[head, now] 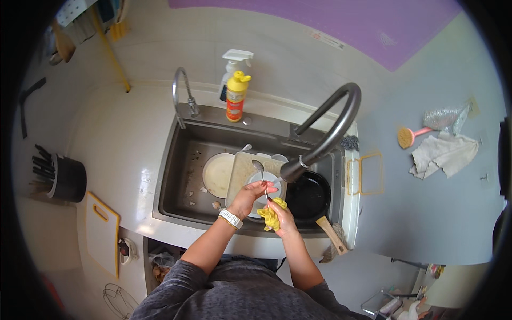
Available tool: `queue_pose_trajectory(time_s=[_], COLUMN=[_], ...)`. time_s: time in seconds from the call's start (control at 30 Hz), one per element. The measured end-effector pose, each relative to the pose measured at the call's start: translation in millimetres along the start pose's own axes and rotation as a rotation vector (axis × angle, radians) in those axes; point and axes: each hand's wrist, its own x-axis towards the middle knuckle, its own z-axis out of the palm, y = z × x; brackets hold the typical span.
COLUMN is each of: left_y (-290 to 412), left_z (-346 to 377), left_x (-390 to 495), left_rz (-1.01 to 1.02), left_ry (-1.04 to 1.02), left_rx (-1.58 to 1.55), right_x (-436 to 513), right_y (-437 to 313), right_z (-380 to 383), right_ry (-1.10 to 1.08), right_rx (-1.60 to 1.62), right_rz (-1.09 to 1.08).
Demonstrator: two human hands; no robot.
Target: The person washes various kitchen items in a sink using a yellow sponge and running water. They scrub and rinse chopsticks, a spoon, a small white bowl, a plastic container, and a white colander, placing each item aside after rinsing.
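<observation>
Over the sink [176, 160], my left hand [254, 194] pinches the handle of a metal spoon [259, 165], whose bowl points up and away from me. My right hand [282, 218] grips a yellow cloth [272, 216] around the lower end of the spoon handle. Water runs from the dark pull-down faucet head [294, 170] beside my fingers. Beneath the hands lie a beige rectangular board or tray [239, 172] and a white bowl [256, 180], partly hidden. A round cream plate [218, 174] rests to the left, and a black frying pan [310, 196] to the right.
Behind the sink stand a yellow bottle [236, 98], a white spray bottle [230, 72] and a thin curved tap [176, 92]. The pan's wooden handle [333, 236] juts over the front edge. At left are a knife block [70, 178] and a cutting board [102, 236].
</observation>
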Motion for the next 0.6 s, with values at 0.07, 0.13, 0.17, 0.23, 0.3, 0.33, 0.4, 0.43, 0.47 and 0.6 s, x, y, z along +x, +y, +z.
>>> queue_pose_trajectory(time_s=[0.07,0.13,0.17,0.23,0.3,0.33,0.4,0.43,0.47,0.6], left_y=[6,13,24,46,55,44,55,54,48,61], left_z=[-3,-4,-4,-10,-31,-57,-69,-72,-72,-82], left_x=[-5,-7,-14,-23,-26,-20,-33,-42,-48,-72], left_rz=[0.092,0.187,0.235,0.348,0.458,0.499,0.456,0.515,0.565,0.475], left_ry=[0.050,0.120,0.143,0.160,0.195,0.230,0.455,0.522,0.569,0.547], left_rx=[0.028,0.094,0.041,0.099,0.272,0.417,1.011,1.076,1.143,1.090], right_x=[3,16,16,6,3,6,10,11,8,18], right_y=[-4,-3,-5,-12,-11,-9,-6,-5,-5,-2], right_z=[12,9,15,21,10,3,-13,-11,-7,10], right_ry=[0.019,-0.004,-0.016,0.061,0.084,0.081,0.085,0.088,0.076,0.020], right_rx=[-0.067,-0.094,-0.137,-0.220,-0.209,-0.223,-0.245,-0.277,-0.310,-0.396], right_rz=[-0.025,-0.041,-0.065,-0.077,-0.102,-0.072,-0.063,-0.069,-0.087,-0.113])
